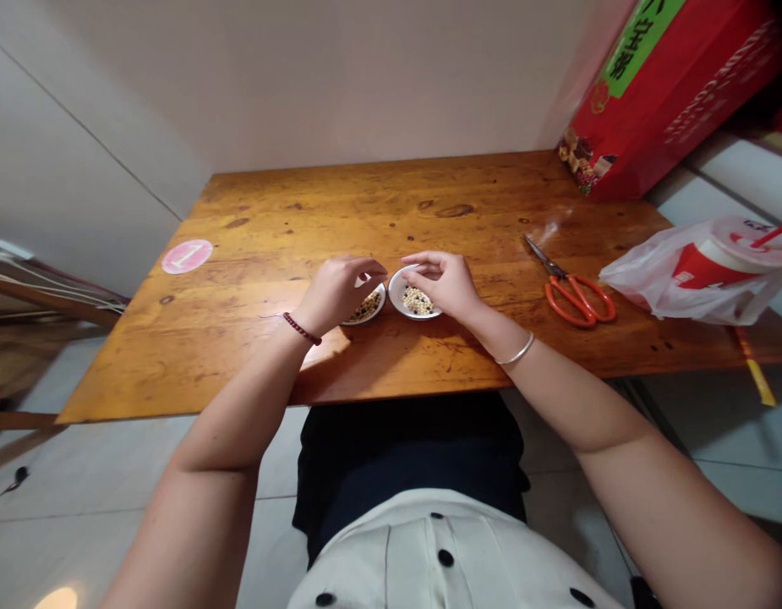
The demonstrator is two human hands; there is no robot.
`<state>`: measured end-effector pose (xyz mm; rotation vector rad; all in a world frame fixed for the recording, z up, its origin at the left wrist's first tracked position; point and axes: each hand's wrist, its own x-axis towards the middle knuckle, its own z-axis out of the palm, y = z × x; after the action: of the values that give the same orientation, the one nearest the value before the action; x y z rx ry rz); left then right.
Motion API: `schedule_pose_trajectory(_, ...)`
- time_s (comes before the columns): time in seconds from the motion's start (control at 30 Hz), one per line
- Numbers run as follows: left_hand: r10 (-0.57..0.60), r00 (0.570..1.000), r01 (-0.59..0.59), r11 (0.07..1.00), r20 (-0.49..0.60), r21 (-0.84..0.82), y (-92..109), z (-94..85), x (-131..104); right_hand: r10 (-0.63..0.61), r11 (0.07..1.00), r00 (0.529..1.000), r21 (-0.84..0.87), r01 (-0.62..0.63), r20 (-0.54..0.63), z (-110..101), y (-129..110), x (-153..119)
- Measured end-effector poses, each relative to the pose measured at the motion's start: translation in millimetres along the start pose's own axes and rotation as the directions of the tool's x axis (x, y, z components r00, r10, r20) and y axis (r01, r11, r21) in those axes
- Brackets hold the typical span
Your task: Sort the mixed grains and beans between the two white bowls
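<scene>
Two small white bowls stand side by side on the wooden table, each holding a mix of pale and black beans. My left hand (338, 292) reaches over the left bowl (381, 298) and hides part of it. Its thumb and fingertips come together in a pinch; anything between them is too small to make out. Above the right bowl (396, 296) is my right hand (450, 286), covering the far right part of its rim. Here the fingers stretch leftward with the thumb apart below them, and I see nothing held. Pale and black beans (418, 301) show inside the right bowl.
Scissors with orange handles (579, 300) lie to the right on the table (340, 211). Beyond them is a plastic bag with a lidded cup (713, 264). A red box (675, 101) stands at the back right. A round pink sticker (187, 256) marks the left side.
</scene>
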<state>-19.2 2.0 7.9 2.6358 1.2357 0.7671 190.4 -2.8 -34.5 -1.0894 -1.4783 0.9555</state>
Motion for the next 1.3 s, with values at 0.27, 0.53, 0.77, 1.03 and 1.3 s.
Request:
schedule_pose_trajectory(0.27,0.005,1.000,-0.005,1.000,-0.014,0.027,0.8,-0.5,0.1,-0.018,1.000,1.000,-0.025,0.018,-0.021,-0.2,5.7,3.8)
schedule_pose_trajectory(0.53,-0.020,0.999,0.020,1.000,-0.028,0.008,4.0,-1.3,0.7,-0.002,1.000,1.000,0.030,0.003,-0.031,0.6,4.2,5.1)
schedule_pose_trajectory(0.77,-0.122,0.992,0.119,0.991,-0.039,-0.066,5.4,-0.1,-0.6,-0.036,0.996,0.999,-0.084,0.035,-0.014,-1.1,3.4,4.0)
schedule_pose_trajectory(1.03,-0.091,0.995,0.086,0.987,-0.035,-0.135,4.8,-0.9,1.0,-0.067,0.983,0.998,-0.170,0.064,-0.011,-2.9,3.8,4.4)
schedule_pose_trajectory(1.3,-0.124,0.992,0.117,0.964,-0.012,-0.237,1.4,3.5,3.1,-0.165,0.957,0.986,-0.242,0.159,-0.005,-2.2,-5.0,-3.4)
